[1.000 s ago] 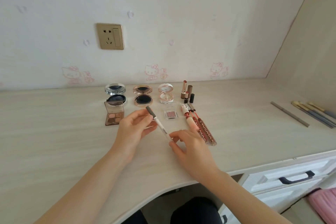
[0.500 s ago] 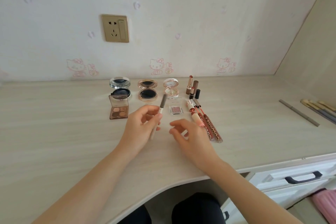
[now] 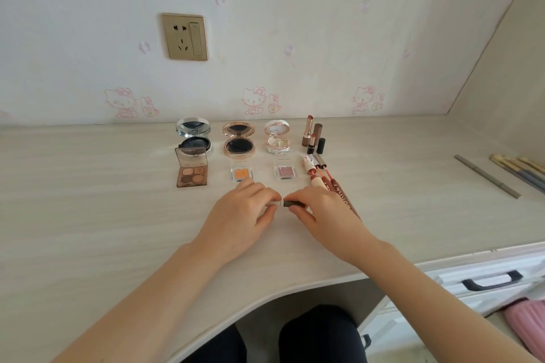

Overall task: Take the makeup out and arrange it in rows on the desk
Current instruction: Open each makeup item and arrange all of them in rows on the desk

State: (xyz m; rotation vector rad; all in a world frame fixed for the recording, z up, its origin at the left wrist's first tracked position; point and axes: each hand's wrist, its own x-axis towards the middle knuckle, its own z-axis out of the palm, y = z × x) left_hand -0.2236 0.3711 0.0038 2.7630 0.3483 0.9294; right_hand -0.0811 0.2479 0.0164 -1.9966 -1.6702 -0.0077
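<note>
Makeup stands in rows on the pale desk (image 3: 88,215). At the back are a silver compact (image 3: 193,135), a gold compact (image 3: 238,138) and a white compact (image 3: 277,136), all open, then several lipsticks (image 3: 314,135). In front lie a four-pan eyeshadow palette (image 3: 191,171), an orange single shadow (image 3: 241,171), a pink single shadow (image 3: 285,170) and lip gloss tubes (image 3: 327,183). My left hand (image 3: 241,215) holds the white body of a makeup pen and my right hand (image 3: 327,212) pinches its dark cap (image 3: 290,203). Both hands hide most of the pen.
A grey pencil (image 3: 486,175) and several brushes (image 3: 519,169) lie at the far right of the desk. A wall socket (image 3: 185,37) sits above. White drawers with a dark handle (image 3: 491,281) are at lower right. My knees show under the desk's curved front edge.
The pen, held upright in my left hand half a second ago, now lies level between both hands. My right hand has closed on its dark cap. The orange shadow is uncovered.
</note>
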